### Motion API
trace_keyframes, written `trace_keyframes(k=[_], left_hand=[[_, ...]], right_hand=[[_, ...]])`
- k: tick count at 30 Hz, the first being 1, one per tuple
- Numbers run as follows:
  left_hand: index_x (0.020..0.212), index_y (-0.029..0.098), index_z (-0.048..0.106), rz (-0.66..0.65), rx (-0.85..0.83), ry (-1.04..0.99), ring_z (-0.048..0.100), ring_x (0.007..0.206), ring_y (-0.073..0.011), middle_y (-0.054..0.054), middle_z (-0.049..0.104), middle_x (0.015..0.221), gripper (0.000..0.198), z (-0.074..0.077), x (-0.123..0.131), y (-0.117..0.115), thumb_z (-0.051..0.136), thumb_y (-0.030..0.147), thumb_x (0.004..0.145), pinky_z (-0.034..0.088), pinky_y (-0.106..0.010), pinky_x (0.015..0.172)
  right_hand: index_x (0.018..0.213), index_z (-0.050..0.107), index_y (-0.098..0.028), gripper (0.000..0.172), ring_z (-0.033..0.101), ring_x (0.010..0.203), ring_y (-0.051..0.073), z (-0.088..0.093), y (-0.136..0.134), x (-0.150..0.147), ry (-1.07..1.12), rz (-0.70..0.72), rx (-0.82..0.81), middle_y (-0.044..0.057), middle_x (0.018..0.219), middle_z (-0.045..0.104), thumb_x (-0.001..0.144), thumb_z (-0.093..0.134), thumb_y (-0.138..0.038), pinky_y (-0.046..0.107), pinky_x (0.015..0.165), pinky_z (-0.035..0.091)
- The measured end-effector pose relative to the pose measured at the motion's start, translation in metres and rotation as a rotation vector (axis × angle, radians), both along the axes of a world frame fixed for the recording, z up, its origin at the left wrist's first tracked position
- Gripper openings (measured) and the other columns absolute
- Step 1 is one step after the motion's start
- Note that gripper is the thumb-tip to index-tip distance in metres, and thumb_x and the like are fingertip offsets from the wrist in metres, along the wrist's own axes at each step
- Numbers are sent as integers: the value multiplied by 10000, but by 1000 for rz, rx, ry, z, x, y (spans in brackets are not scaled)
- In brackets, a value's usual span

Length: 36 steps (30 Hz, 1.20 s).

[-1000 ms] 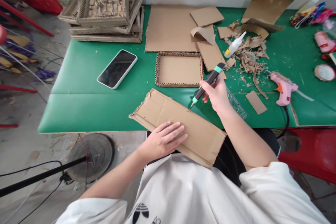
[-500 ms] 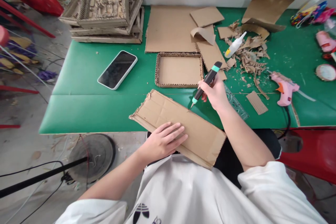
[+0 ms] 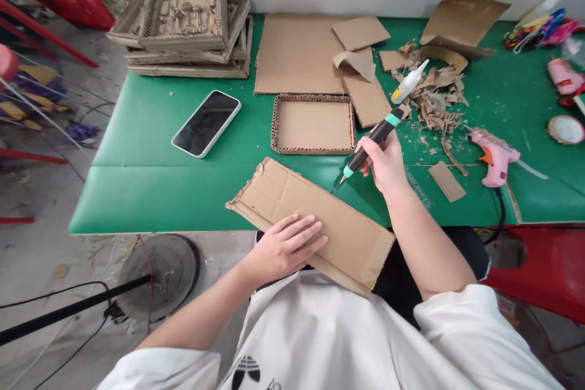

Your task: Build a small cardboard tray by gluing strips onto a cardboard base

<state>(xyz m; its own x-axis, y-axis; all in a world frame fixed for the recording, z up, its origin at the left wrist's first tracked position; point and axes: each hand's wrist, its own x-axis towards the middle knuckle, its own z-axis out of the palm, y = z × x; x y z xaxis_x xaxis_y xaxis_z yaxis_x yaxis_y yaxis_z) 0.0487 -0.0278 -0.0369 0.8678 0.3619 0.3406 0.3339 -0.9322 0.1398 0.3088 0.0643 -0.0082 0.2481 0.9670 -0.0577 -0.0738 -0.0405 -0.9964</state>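
Observation:
My left hand (image 3: 287, 247) lies with fingers spread on a long cardboard piece (image 3: 351, 222), which is tilted across the table's front edge. Between its thumb and fingers my right hand (image 3: 381, 155) grips a black and teal pen-like cutter (image 3: 372, 143). The cutter's thin metal tip points down at the cardboard's far edge; whether it touches cannot be made out. Beyond the piece sits a shallow cardboard tray (image 3: 315, 125) with corrugated walls.
A phone (image 3: 206, 124) lies left of the tray, below stacked cardboard frames (image 3: 183, 18). Rightward are a glue bottle (image 3: 410, 81), cardboard scraps (image 3: 436, 103), a pink glue gun (image 3: 496, 155) and a clear ruler (image 3: 419, 190) partly under my right arm.
My right hand has moved a little to the right with the cutter, which now leans lower toward the right. My left hand and the cardboard piece have stayed almost in place.

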Motion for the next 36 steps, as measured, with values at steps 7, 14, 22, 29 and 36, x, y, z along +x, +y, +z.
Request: trace_keyframes(k=[7,14,22,29,36], left_hand=[[1298,223,534,-7,-2,8,476,1272,-211,-53,598,1291,392,-1,0,0,447,315,927,265,-390,1141],[1269,226,562,4,-1,-12,487,1257,-201,-26,607,1286,369,1,1,0,442,313,931,244,-382,1154],[1287,232,547,-1,-1,13,470,1275,-198,-31,592,1306,384,0,0,1,422,316,934,238,-379,1158],[1293,230,541,-5,-4,11,472,1273,-202,-45,593,1300,390,0,0,1,423,317,932,247,-380,1151],[1289,229,543,0,-9,4,474,1269,-201,-34,594,1299,387,0,0,0,444,316,926,242,-384,1157]], right_hand=[[830,357,-279,492,453,312,79,-4,0,-5,6,35,-58,-100,583,555,652,730,-547,214,238,310],[821,370,-278,473,448,309,85,-7,2,-6,-34,35,-39,-94,567,545,663,730,-540,222,231,308],[832,377,-277,446,453,313,76,-7,1,-7,-79,75,-15,-93,598,560,685,720,-522,215,234,331],[869,365,-283,464,441,303,68,-1,-1,-3,15,19,-11,-121,574,531,678,721,-510,190,231,286],[849,371,-277,436,425,298,59,-2,1,-4,34,-7,-22,-120,576,535,682,714,-491,186,229,271]])
